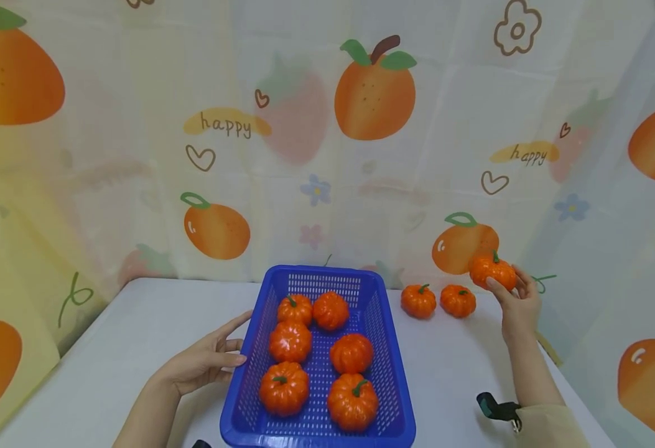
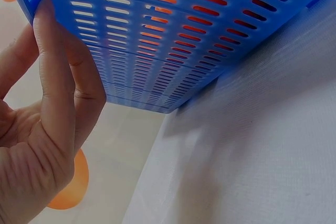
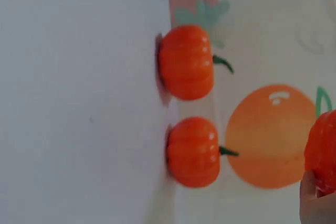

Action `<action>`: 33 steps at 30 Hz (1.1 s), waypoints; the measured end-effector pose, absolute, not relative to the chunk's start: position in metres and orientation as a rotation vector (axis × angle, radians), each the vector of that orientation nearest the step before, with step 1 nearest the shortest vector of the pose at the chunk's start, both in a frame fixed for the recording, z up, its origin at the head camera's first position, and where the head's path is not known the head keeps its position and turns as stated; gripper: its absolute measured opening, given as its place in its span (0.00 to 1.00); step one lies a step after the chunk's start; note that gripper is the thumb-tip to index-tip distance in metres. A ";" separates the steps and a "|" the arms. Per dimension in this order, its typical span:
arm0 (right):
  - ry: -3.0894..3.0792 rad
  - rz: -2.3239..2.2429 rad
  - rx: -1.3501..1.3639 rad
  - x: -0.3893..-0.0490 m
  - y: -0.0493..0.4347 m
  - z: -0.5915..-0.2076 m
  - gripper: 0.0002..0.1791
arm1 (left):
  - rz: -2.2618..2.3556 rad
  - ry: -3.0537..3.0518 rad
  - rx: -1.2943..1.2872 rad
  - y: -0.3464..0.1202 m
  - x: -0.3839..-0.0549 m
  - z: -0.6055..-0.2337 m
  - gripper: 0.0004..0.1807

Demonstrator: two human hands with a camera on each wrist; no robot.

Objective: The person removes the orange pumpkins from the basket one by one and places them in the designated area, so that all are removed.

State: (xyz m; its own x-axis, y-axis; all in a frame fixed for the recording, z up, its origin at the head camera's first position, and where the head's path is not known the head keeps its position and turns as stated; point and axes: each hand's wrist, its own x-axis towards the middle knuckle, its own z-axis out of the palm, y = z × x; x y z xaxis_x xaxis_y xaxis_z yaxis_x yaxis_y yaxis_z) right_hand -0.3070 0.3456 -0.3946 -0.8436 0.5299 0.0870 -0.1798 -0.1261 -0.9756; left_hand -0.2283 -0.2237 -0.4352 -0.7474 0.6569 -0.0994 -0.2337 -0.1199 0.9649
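My right hand [image 1: 520, 305] grips a small orange pumpkin [image 1: 492, 272] with a green stem, held up at the right. In the right wrist view, part of that pumpkin [image 3: 323, 150] and a fingertip show at the right edge. Below and left of it, two more pumpkins [image 1: 418, 301] [image 1: 458, 301] sit on the table, stems up. A blue perforated basket [image 1: 400, 398] holds several pumpkins in the middle. With fingers loosely extended, my left hand [image 1: 201, 361] touches the basket's left side. The left wrist view shows fingertips right at the rim.
A white-covered table [image 1: 109, 348] lies under everything. Behind it hangs a pale curtain [image 1: 316, 218] printed with oranges, strawberries and flowers. A black strap piece [image 1: 497, 409] hangs by the right sleeve [image 1: 551, 427].
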 end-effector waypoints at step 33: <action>-1.946 1.700 -0.911 -0.325 0.395 -0.480 0.46 | 1.919 1.564 0.464 -0.223 -0.228 -0.435 0.50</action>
State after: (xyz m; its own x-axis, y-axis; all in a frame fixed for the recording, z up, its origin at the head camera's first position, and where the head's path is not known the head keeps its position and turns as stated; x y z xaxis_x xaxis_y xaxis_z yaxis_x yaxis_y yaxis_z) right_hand -0.3252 0.3953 -0.4804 -0.7080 0.6962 -0.1186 0.2113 0.0487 -0.9762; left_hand -0.2276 -0.2232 -0.4349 -0.7509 0.6515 -0.1077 -0.2368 -0.1134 0.9649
